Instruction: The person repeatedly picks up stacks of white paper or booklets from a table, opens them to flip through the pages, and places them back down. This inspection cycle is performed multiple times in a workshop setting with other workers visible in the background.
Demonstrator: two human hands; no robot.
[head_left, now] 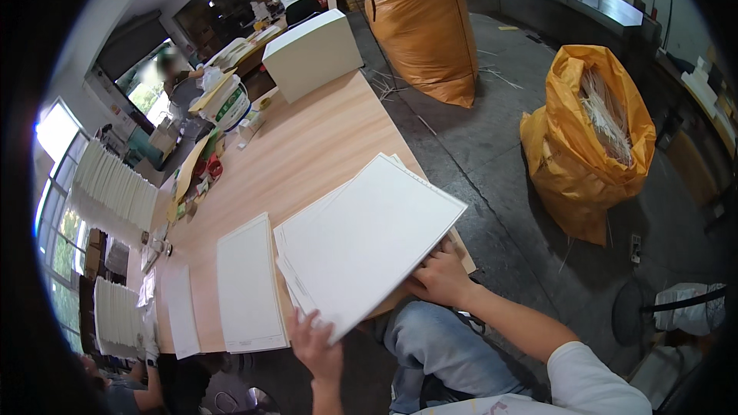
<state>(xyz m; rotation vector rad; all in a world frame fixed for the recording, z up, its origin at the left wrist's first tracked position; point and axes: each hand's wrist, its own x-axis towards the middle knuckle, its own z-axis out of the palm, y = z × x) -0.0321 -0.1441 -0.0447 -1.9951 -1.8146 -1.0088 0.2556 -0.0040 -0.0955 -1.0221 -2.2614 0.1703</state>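
A pad of large white paper sheets lies askew at the table's near right corner, its right side tilted up a little. My right hand grips the lower right edge of the top sheets, with some fingertips hidden under them. At the pad's lower left corner is my left hand, fingers apart and slightly blurred, close to or touching the edge. More white sheets show beneath the pad's left edge. Left of it lies another stack of white sheets with thin printed border lines.
The wooden table carries a white box-like block, a white bucket and a narrow white sheet stack. Tall paper stacks stand at left. Orange sacks of paper strips stand on the floor. Other people work at left and behind.
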